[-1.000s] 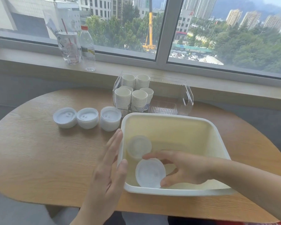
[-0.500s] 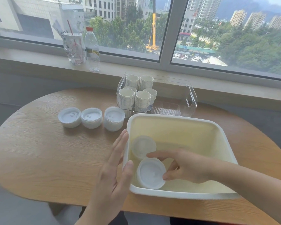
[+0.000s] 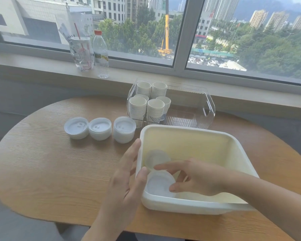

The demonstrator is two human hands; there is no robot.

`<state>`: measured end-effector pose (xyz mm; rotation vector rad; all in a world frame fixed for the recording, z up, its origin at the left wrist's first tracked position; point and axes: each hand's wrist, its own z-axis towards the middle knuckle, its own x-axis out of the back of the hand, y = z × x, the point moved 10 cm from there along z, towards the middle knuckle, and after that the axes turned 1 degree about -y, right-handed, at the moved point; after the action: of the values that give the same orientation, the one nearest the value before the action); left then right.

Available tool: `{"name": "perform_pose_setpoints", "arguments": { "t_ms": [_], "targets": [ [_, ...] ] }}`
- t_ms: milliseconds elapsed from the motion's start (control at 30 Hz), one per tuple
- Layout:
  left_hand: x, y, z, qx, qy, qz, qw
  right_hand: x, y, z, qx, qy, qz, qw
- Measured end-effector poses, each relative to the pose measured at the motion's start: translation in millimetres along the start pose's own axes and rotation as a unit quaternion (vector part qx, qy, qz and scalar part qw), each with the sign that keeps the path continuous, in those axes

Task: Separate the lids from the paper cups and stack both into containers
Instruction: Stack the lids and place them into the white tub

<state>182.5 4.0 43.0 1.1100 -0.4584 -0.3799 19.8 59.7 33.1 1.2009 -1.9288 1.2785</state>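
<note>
Now the right hand [image 3: 196,178] is down in the cream tub [image 3: 186,130], lower centre of the frame, thumb and fingers curled around the rim of a lid stack [image 3: 161,184] — light, thin plastic (slippery, I'd judge, and easily crushed), so the rim is the place to grip. Just left of it, the left hand [image 3: 127,176] lies flat and relaxed against the tub's outer wall, holding nothing. A second stack [image 3: 155,158] sits just beyond the fingertips.

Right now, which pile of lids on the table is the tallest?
The right pile, the one closest to the tub. It rises higher than the middle pile and the left pile.
</note>
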Motion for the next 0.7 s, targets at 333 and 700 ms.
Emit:
{"name": "perform_pose_setpoints", "arguments": {
  "t_ms": [333,700],
  "targets": [
    [28,-17,30,0.014,0.045,0.019,0.999,112,-33,0,0.095,0.283,-0.015,0.954],
    [53,-120,103,0.089,0.099,0.233,0.963,100,-40,55,0.122,0.228,-0.04,0.965]
  ]
}}
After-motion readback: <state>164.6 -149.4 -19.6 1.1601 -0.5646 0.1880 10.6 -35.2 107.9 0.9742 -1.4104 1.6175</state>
